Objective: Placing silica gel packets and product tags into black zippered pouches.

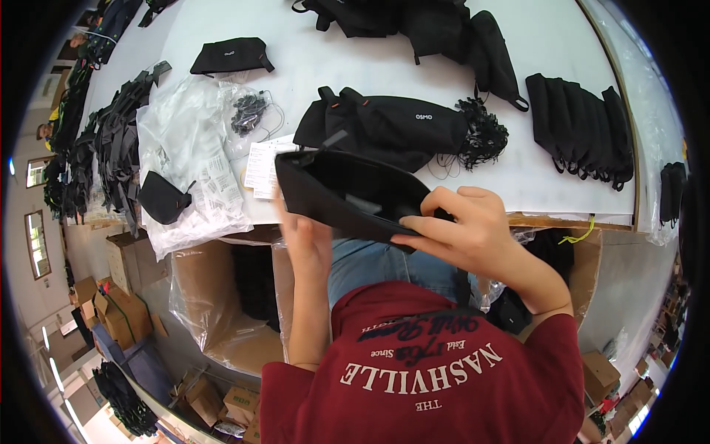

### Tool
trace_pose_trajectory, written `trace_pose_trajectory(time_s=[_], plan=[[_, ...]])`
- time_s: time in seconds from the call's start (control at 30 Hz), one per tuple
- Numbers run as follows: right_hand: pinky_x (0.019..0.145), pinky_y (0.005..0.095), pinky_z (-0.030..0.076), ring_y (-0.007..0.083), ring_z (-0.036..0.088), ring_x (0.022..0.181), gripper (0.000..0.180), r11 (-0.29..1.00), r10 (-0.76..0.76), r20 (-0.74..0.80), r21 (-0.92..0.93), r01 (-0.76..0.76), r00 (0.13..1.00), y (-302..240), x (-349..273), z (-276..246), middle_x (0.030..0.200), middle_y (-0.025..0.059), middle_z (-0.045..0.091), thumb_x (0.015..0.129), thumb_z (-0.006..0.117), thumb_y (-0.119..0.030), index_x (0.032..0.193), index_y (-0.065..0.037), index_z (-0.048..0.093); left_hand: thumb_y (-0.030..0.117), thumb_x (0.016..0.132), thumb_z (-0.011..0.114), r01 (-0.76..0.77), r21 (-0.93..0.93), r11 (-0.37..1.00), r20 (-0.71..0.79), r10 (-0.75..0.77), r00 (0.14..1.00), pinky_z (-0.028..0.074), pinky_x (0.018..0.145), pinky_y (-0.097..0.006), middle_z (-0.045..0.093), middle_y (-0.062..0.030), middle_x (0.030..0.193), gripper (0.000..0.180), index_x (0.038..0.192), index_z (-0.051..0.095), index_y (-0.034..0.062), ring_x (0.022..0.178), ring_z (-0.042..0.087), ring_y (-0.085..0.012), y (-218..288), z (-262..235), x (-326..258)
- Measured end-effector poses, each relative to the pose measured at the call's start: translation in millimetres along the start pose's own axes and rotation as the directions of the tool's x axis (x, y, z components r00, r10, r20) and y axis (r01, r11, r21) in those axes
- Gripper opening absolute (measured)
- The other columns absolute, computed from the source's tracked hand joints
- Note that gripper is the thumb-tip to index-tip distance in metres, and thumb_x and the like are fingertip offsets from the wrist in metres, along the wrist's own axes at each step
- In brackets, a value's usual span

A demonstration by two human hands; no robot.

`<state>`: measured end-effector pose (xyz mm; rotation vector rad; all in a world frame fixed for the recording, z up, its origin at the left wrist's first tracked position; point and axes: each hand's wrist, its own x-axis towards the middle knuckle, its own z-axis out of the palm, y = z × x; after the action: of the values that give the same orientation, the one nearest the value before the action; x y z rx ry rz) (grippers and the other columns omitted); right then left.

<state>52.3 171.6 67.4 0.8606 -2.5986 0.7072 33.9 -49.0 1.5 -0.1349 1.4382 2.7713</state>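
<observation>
A black fabric pouch (325, 197) is held up in front of me, tilted, its mouth gaping toward me and a pale tag showing inside. My right hand (466, 226) pinches the mouth's edge at the right end, thumb and fingers closed on the cloth. My left hand (305, 240) is at the pouch's left end, slightly blurred; some of its fingers are hidden behind the cloth, and it appears to grip there. Just beyond, a heap of black pouches (392, 122) lies on the white table (310, 70), beside a bundle of black cords (482, 135).
Clear plastic bags (188, 148) cover the left of the table, with a small black pouch (163, 198) on them. White paper sheets (268, 169) lie beside these. A row of black pouches (580, 129) lies right. An open carton (214, 296) stands below the table's front edge.
</observation>
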Motion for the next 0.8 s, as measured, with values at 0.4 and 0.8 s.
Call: trace_pose_trajectory(time_s=[0.4,0.8], plan=[[0.062,0.0192,0.04,0.007,0.044,0.061,0.015,0.152,0.738,0.195,0.884,-0.441,0.646,0.3,-30.2,50.7,0.075,-0.001,0.05,0.094,0.05,-0.014,0.086,-0.002,0.054,0.016,0.081,0.067,0.296,-0.186,0.937,-0.06,-0.312,0.948,0.049,0.09,-0.037,0.061,-0.0108,0.111,0.046,0.121,0.051,0.0013,0.1,0.06,-0.0247,-19.7,25.9,3.5],[0.059,0.0219,0.045,0.0092,0.057,0.064,0.015,0.735,0.594,-0.182,0.519,-0.437,0.783,14.6,15.1,6.0,0.078,0.0052,0.063,0.081,0.066,0.0,0.095,-0.001,0.062,0.003,0.068,0.074,0.553,0.128,0.823,0.151,-0.567,0.81,0.05,0.082,-0.03,0.061,-0.0098,0.105,0.056,0.119,0.052,-0.0019,0.093,0.061,-0.0183,-1.9,40.4,-2.3]])
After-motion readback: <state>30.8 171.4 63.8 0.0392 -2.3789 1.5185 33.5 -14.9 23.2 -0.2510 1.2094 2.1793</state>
